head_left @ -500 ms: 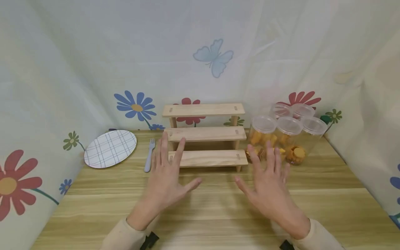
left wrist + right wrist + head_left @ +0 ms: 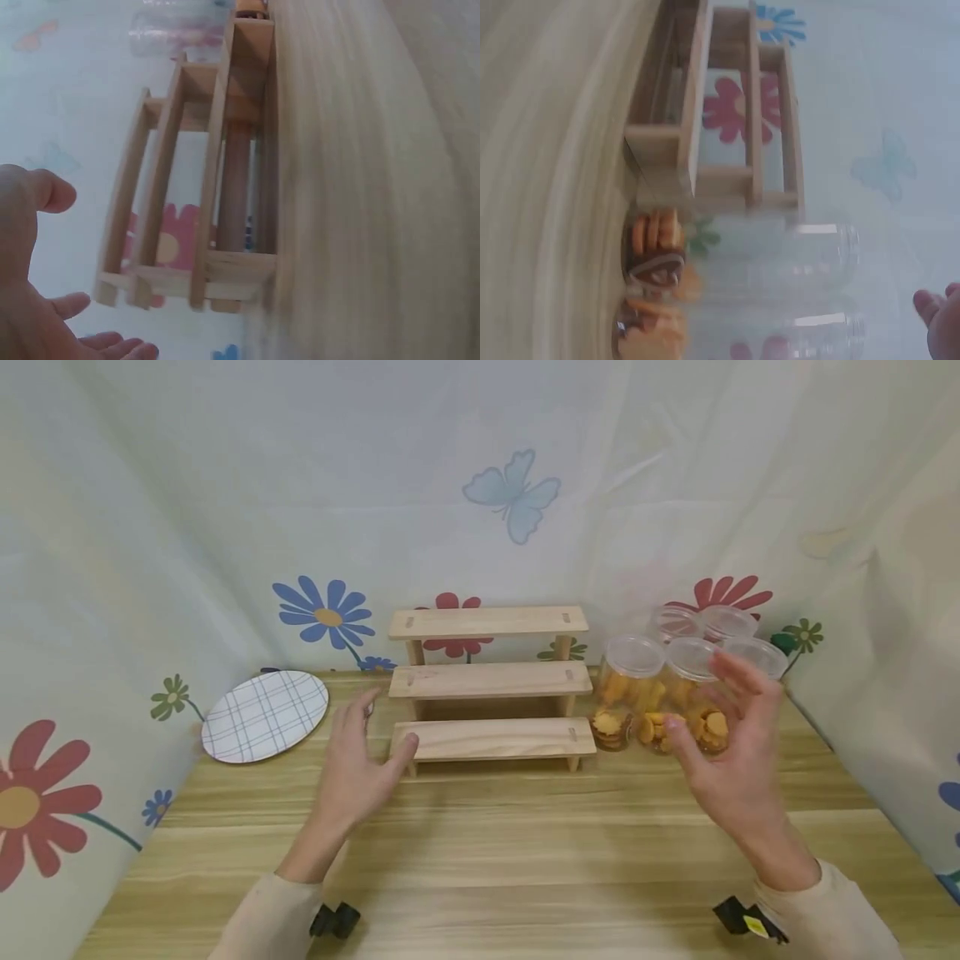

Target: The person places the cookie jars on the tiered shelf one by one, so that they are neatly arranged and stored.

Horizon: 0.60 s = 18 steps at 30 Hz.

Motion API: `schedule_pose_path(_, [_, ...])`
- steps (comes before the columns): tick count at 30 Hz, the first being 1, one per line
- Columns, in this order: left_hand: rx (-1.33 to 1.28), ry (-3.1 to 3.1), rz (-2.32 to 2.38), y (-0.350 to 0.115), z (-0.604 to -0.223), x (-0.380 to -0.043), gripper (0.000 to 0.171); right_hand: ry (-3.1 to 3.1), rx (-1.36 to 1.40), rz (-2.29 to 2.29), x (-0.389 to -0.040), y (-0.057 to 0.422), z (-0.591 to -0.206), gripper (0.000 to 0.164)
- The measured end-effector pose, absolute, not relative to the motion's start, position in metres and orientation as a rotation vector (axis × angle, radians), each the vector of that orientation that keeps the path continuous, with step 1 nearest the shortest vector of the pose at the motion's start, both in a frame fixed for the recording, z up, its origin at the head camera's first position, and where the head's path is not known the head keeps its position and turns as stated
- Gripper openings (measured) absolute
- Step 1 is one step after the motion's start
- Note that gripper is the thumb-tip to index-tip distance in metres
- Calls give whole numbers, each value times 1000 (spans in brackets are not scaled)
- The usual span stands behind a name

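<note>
A three-step wooden rack (image 2: 491, 681) stands at the back of the table. By its left end hovers my left hand (image 2: 352, 785), fingers parted from the thumb and nothing in its grasp; it covers nearly all of the fork. In the left wrist view the hand (image 2: 37, 300) is apart from the rack (image 2: 214, 172). Several clear lidded jars (image 2: 633, 672) with cookies inside are grouped right of the rack. My right hand (image 2: 742, 760) is in front of the right-hand jars, thumb and fingers spread. Its fingertips (image 2: 930, 307) show beyond the jar tops in the right wrist view.
An oval checked plate (image 2: 266, 718) lies at the back left of the wooden table (image 2: 525, 860). Behind everything hangs a flowered cloth (image 2: 375, 485), which also closes off both sides. Dark devices are strapped at both wrists.
Both hands have moved apart: the left one leftward over the fork, the right one rightward and up to the jars. The rack, plate and jars stay where they were.
</note>
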<state>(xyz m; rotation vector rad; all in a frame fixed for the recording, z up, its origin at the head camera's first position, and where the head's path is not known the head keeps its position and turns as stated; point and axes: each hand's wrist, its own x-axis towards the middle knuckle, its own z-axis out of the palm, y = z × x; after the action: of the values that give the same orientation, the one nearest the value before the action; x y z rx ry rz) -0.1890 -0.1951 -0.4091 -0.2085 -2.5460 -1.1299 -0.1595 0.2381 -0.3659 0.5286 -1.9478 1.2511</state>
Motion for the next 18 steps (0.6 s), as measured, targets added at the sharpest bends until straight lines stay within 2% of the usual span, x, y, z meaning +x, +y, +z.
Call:
schedule_pose_path(5, [-152,-2522,-1387,-202,-423,-197,68,-1814,434,1332,-168,267,-356,80])
schedule_pose_path(18, [-33,-2505,-1656,-205,-451,-208,56,-1715,191,1316,-177,306,-352,66])
